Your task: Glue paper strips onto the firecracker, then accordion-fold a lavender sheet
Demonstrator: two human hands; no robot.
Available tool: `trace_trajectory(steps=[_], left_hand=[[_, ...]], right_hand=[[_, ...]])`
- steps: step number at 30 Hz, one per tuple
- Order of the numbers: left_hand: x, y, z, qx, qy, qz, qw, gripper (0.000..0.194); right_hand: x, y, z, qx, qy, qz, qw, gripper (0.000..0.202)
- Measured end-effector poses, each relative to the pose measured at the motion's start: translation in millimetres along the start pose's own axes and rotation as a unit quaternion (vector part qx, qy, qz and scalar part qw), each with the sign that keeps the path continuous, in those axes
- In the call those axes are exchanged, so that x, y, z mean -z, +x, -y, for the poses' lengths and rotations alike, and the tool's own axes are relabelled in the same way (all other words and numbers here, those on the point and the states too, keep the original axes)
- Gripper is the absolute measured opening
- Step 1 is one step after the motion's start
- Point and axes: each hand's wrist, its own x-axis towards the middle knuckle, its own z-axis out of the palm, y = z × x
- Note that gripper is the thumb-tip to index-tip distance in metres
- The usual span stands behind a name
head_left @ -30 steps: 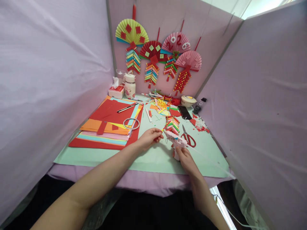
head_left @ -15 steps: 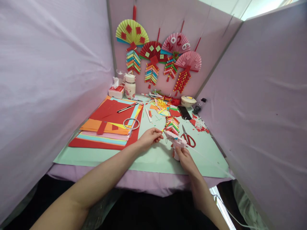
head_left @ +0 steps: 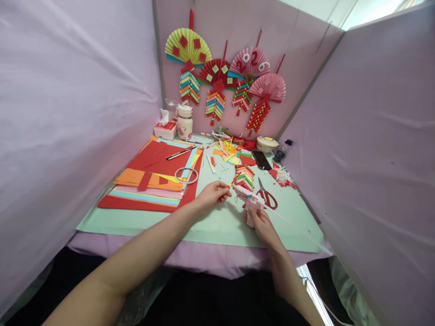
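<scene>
We note left hand (head_left: 215,196) pinching a paper piece (head_left: 231,184) near the tip of the glue gun (head_left: 249,197), right hand (head_left: 258,219) wrapped round its grip. Paper rolls (head_left: 244,174) lie just beyond, on the table (head_left: 210,231).

A craft booth with pale lilac fabric walls (head_left: 367,136). Colourful pleated paper fans (head_left: 189,50) hang at the back, above a mint-green worktable (head_left: 204,231) bearing stacked coloured paper sheets (head_left: 146,158), red-handled metal scissors (head_left: 264,190) and yellow paper strips (head_left: 229,146); a pale pink glue gun (head_left: 250,198) is held over it.

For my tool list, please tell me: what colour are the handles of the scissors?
The scissors' handles are red, seen best in the head view.
</scene>
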Motion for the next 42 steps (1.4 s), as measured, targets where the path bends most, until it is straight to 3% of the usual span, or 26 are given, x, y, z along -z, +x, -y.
trace_trajectory(steps=[6,9,13,17,20,24,28,31,34,39,42], left_hand=[[0.0,1,0,-0.002,-0.018,0.01,1.0,0.02],[0.8,1,-2,0.008,-0.049,0.016,0.999,0.017],[1.6,1,-5,0.04,-0.092,0.021,0.995,0.016],[1.8,1,-4,0.057,-0.098,0.035,0.993,0.015],[2.7,2,-2,0.061,-0.092,0.041,0.993,0.015],[3.4,2,-1,0.065,-0.083,0.038,0.994,0.014],[2.6,2,-2,0.067,-0.082,0.031,0.994,0.015],[2.2,1,-2,0.065,-0.082,0.031,0.994,0.016],[2.3,2,-1,0.066,-0.077,0.032,0.994,0.015],[2.9,2,1,0.067,-0.062,0.028,0.995,0.013],[3.1,2,0,0.061,-0.059,0.027,0.996,0.016]], right_hand=[[-3,-2,6,-0.005,-0.019,-0.002,1.0,0.056],[12,-2,8,0.025,-0.057,-0.015,0.998,0.052],[71,8,0,0.085,-0.195,-0.133,0.968,0.046],[140,22,-28,0.014,-0.364,-0.151,0.919,0.041],[167,27,-53,-0.049,-0.469,-0.138,0.871,0.044],[172,32,-73,-0.092,-0.544,-0.125,0.825,0.045],[171,36,-79,-0.095,-0.551,-0.091,0.824,0.043],[175,37,-71,-0.09,-0.547,-0.106,0.826,0.048],[180,48,-48,-0.059,-0.538,-0.139,0.829,0.049],[173,118,1,0.011,-0.494,-0.164,0.854,0.038],[162,170,14,-0.06,-0.465,-0.132,0.873,0.03]])
